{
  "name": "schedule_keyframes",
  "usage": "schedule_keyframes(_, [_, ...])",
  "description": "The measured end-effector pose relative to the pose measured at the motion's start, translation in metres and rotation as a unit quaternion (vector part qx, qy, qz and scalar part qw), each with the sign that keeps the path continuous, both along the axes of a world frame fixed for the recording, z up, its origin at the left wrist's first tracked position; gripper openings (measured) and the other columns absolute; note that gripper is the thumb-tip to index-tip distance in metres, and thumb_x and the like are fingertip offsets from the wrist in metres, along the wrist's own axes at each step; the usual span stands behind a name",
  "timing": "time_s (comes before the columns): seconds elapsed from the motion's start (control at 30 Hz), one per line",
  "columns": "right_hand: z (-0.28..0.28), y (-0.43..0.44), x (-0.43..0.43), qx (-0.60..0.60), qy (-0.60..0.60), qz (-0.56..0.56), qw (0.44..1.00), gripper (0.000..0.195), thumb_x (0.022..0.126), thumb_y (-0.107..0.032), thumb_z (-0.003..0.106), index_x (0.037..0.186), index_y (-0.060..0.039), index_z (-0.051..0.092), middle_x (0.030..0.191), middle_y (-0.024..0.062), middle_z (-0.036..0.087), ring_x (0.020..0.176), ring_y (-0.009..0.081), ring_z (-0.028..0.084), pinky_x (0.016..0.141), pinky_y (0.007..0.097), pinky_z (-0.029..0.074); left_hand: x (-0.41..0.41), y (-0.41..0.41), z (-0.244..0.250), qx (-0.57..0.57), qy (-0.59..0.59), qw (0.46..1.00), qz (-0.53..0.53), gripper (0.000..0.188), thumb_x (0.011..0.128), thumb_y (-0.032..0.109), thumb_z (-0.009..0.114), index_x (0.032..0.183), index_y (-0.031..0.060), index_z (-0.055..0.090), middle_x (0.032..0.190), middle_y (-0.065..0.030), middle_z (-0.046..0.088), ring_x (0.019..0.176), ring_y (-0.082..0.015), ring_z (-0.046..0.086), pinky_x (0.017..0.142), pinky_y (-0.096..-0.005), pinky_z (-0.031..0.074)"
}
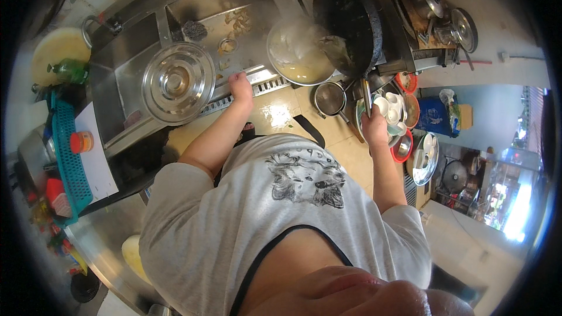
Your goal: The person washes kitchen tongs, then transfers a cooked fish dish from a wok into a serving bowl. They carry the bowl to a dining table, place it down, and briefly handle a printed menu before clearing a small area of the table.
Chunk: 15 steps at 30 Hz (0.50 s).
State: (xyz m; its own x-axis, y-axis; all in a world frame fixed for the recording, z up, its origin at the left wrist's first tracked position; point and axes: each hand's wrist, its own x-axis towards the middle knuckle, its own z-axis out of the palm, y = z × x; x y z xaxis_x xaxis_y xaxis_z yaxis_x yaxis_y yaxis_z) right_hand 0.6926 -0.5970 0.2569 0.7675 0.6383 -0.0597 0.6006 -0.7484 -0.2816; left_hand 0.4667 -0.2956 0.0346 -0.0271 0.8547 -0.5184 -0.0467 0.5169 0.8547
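Observation:
My right hand (375, 128) grips the handle of a black wok (347, 13). The wok tips on its side, its lower rim over a round metal basin (281, 48) of steaming pale yellow liquid. Some cloudy liquid shows inside the wok near that rim; steam blurs where the two meet. My left hand (240, 87) is at the front edge of the stainless steel sink (259, 77), its fingers curled and partly hidden. Left of it, apart from the hand, a shiny stainless steel pot lid (178, 83) lies across the sink edge.
Food scraps (239, 22) and a dark scouring pad (194, 30) lie in the sink. A saucepan (329, 98) and stacked white dishes (395, 107) stand low on the right. A teal plastic basket (70, 153) and a red-lidded jar (81, 142) are at left. The stove (397, 52) adjoins the wok.

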Motion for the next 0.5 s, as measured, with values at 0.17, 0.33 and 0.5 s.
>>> schedule_keyframes(0.17, [0.003, 0.012, -0.011, -0.016, -0.010, -0.027, 0.999, 0.029, 0.084, -0.022, 0.059, 0.105, -0.0037, 0.051, 0.084, 0.0281, 0.062, 0.082, 0.0468, 0.060, 0.070, 0.0528, 0.048, 0.009, -0.008, 0.016, 0.010, 0.013, 0.999, -0.036, 0.023, 0.083, 0.018, 0.056, 0.093, -0.0018, 0.057, 0.092, -0.0131, 0.062, 0.086, -0.0248, 0.055, 0.080, -0.0385, 0.043])
schedule_keyframes(0.33, [-0.005, 0.004, -0.003, -0.003, 0.008, -0.015, 1.000, 0.029, 0.083, -0.021, 0.060, 0.105, -0.0036, 0.051, 0.085, 0.0279, 0.062, 0.083, 0.0463, 0.060, 0.071, 0.0513, 0.048, 0.007, -0.016, 0.038, -0.013, -0.027, 0.993, -0.111, 0.021, 0.081, 0.015, 0.058, 0.089, -0.0033, 0.061, 0.090, -0.0123, 0.063, 0.085, -0.0229, 0.056, 0.079, -0.0374, 0.043])
schedule_keyframes(0.5, [0.004, -0.004, -0.002, 0.003, 0.034, -0.013, 0.999, 0.028, 0.083, -0.022, 0.062, 0.102, -0.0023, 0.053, 0.087, 0.0274, 0.062, 0.084, 0.0460, 0.059, 0.071, 0.0492, 0.047, 0.000, -0.014, 0.022, -0.051, -0.048, 0.991, -0.114, 0.019, 0.083, 0.014, 0.057, 0.090, -0.0027, 0.061, 0.087, -0.0104, 0.063, 0.082, -0.0226, 0.055, 0.077, -0.0371, 0.043])
